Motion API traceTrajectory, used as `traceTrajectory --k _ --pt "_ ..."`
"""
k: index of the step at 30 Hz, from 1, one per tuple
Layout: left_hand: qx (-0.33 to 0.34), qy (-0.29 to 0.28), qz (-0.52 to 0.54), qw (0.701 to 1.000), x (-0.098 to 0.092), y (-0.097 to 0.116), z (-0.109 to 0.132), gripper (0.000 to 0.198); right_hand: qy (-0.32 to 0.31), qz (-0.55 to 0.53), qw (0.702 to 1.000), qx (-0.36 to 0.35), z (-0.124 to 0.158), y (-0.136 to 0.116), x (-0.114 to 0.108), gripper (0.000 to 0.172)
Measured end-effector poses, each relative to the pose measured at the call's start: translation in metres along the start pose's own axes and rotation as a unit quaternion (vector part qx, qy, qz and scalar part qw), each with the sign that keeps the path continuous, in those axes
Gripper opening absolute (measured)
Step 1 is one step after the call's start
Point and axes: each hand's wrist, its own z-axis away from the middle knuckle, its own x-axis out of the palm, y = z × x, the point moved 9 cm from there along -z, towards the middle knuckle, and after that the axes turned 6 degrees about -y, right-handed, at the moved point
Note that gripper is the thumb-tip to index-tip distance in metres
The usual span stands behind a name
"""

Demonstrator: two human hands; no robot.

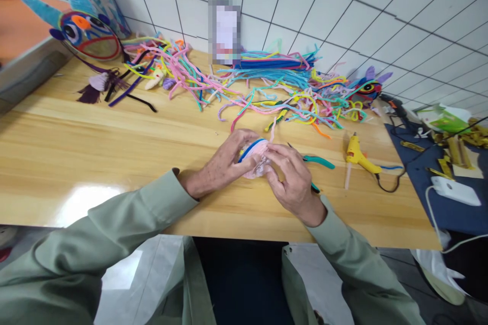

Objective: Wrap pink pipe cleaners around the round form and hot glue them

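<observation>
My left hand [234, 157] is closed around a small rounded craft piece [253, 162] made of pink pipe cleaners with a blue strip across it. The thumb presses on its near face. At its right side, the fingers of my right hand [287, 170] are bent in a pinch on a pale pink pipe cleaner [273, 131], one end of which sticks up from the piece. My fingers hide part of both. Behind my right hand lie pliers with teal handles [319, 161], partly covered by the hand.
Loose pipe cleaners [213, 84] spread along the wall. A yellow glue gun [356, 155] with a cord rests at right. Finished-looking masks stand at both ends, one big-eyed mask [89, 35] at left. A phone-like object [225, 33] leans on the tiles. A white power strip [455, 190] lies far right.
</observation>
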Motion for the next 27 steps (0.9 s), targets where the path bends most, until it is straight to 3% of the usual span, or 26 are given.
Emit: traceTrajectory --k 8,19,27 --pt "-0.024 -0.003 0.046 0.999 0.002 -0.009 0.000 0.047 -0.005 -0.007 1.000 0.007 0.001 -0.001 0.002 0.042" --pt "0.002 -0.058 0.019 0.998 -0.001 -0.003 -0.001 0.049 0.007 0.005 1.000 -0.004 -0.002 -0.003 0.000 0.041" --pt "0.018 -0.069 -0.020 0.997 0.000 0.001 -0.001 0.065 0.020 -0.027 0.999 0.019 -0.004 0.000 -0.002 0.034"
